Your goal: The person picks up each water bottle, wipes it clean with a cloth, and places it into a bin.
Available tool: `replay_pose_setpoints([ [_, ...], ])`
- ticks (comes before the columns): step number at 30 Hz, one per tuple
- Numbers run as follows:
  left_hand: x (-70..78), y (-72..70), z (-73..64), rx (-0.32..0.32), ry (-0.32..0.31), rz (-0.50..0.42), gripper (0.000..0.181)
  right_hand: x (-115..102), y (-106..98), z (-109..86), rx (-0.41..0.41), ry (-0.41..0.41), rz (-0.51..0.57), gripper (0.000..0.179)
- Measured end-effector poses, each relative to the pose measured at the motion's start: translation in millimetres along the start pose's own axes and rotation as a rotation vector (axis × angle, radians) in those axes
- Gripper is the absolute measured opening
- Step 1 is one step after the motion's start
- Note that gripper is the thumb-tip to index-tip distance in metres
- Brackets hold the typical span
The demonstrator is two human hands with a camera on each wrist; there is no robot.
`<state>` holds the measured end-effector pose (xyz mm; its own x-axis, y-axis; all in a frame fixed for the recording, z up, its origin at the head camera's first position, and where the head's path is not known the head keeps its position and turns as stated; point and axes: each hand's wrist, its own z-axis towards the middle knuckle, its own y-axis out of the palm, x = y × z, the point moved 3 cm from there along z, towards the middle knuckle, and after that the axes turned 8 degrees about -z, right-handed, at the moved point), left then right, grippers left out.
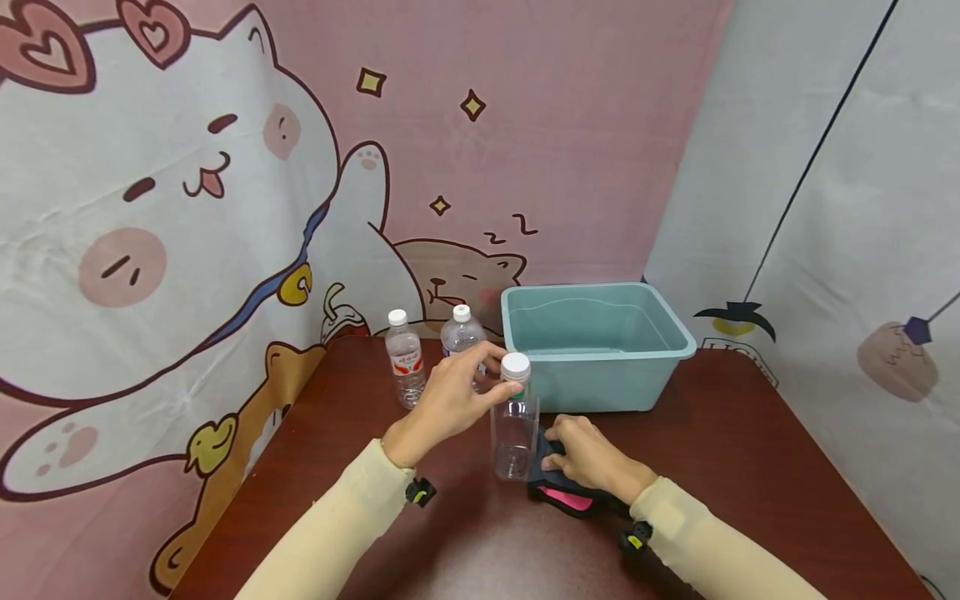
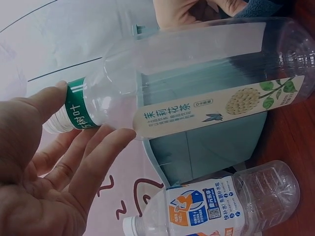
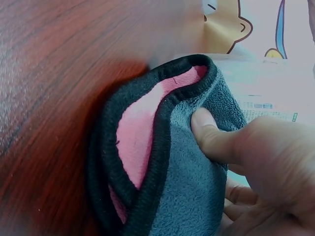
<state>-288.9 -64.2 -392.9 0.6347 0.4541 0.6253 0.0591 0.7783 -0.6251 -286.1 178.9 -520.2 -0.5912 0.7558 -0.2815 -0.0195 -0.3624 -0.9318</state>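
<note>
A clear plastic bottle (image 1: 515,437) with a white cap and a green neck band stands upright on the table. My left hand (image 1: 457,398) holds it by the neck, thumb and fingers on either side. The left wrist view shows the bottle's cream label (image 2: 216,105) with a white flower. Just right of the bottle, my right hand (image 1: 592,454) grips a folded grey cloth (image 3: 189,182) with black edging and a pink inner side. In the right wrist view the thumb presses on the grey face, while the other fingers are partly hidden behind the cloth.
A teal plastic bin (image 1: 600,379) stands behind both hands. At the back left are a bottle with a red-and-white label (image 1: 406,362) and a larger bottle (image 2: 206,206) with a blue and orange label. A cartoon-printed curtain (image 1: 570,125) hangs behind the dark red table (image 1: 345,442).
</note>
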Motion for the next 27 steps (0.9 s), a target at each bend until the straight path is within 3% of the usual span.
replay_pose_setpoints([
  [9,-4.4,2.1,-3.1,0.011,0.024,0.026,0.055,1.3,1.5,-1.6,0.007,0.022,0.021,0.013],
  [15,-4.4,3.2,-3.5,0.029,0.058,0.005,0.052,6.6,5.4,-5.2,0.041,0.046,0.077,0.015],
  [22,-6.1,4.6,-3.6,0.035,0.061,-0.009,0.052,10.2,5.7,-10.8,0.143,0.073,0.154,0.022],
  [27,-6.8,3.7,-1.9,0.033,0.063,-0.027,0.051,8.0,-6.4,-8.9,0.229,0.087,0.186,0.027],
])
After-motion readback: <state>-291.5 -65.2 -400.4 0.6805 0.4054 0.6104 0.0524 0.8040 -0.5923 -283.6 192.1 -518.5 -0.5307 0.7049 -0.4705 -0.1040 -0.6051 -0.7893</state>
